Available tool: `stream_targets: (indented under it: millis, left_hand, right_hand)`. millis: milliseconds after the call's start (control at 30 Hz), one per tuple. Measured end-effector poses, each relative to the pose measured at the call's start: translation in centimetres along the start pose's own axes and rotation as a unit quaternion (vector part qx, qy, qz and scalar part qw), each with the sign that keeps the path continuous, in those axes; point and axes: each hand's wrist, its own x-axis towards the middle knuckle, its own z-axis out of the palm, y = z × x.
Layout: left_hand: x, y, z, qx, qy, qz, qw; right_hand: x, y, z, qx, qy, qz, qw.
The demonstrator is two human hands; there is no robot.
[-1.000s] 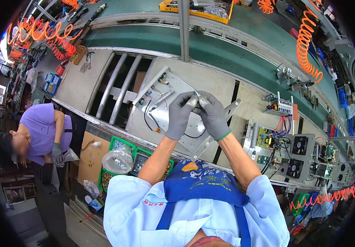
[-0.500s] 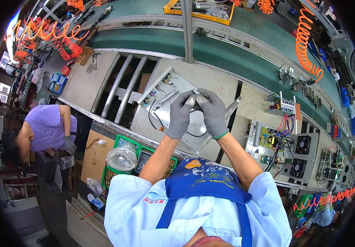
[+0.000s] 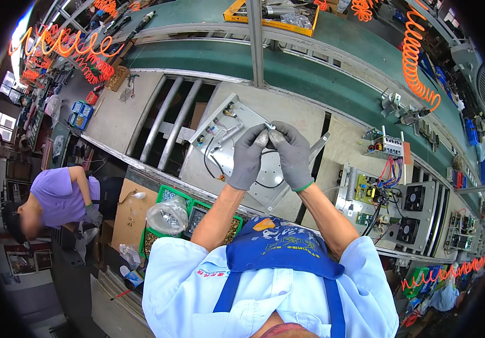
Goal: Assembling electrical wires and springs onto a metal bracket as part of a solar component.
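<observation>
Both my hands wear grey gloves and meet above a silver metal chassis panel (image 3: 270, 194). My left hand (image 3: 249, 158) and my right hand (image 3: 291, 153) are closed, thumbs and fingertips pinching a small shiny metal bolt (image 3: 269, 125) between them. Its lower part is hidden by my fingers. Along the panel's left edge sit small fittings, a coiled spring-like wire (image 3: 231, 133) and a black cable (image 3: 211, 163). The panel lies tilted on the pale work board, and a metal flange (image 3: 319, 143) sticks out at its right.
Green bins (image 3: 166, 194) of fasteners stand left of my arm, a plastic bag (image 3: 166, 218) on them. Bare rollers (image 3: 179, 121) lie left of the board. A chassis with two fans (image 3: 413, 197) sits right. Orange coiled hoses (image 3: 413, 50) hang above. A person in purple (image 3: 65, 194) works at left.
My hands stay nearly in place, still pinching the bolt, which has shifted very slightly to the right. The person at left has leaned and moved lower in the view.
</observation>
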Motion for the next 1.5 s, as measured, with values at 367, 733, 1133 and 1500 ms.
stream_targets:
  millis: [367, 733, 1133, 1500]
  left_hand:
    - [-0.1, 1.7, 1.2, 0.06, 0.079, -0.021, 0.995]
    - [-0.1, 2.4, 1.0, 0.154, 0.126, -0.044, 0.979]
    - [0.1, 1.9, 0.8, 0.171, 0.146, -0.036, 0.974]
    - [0.0, 1.9, 0.8, 0.203, 0.13, -0.015, 0.97]
  right_hand:
    - [0.1, 0.8, 0.0, 0.112, -0.03, 0.098, 0.988]
    - [0.5, 1.8, 0.2, 0.233, -0.058, 0.188, 0.952]
    - [-0.1, 1.5, 0.9, 0.271, -0.022, 0.245, 0.93]
    - [-0.1, 2.7, 0.4, 0.287, -0.039, 0.253, 0.923]
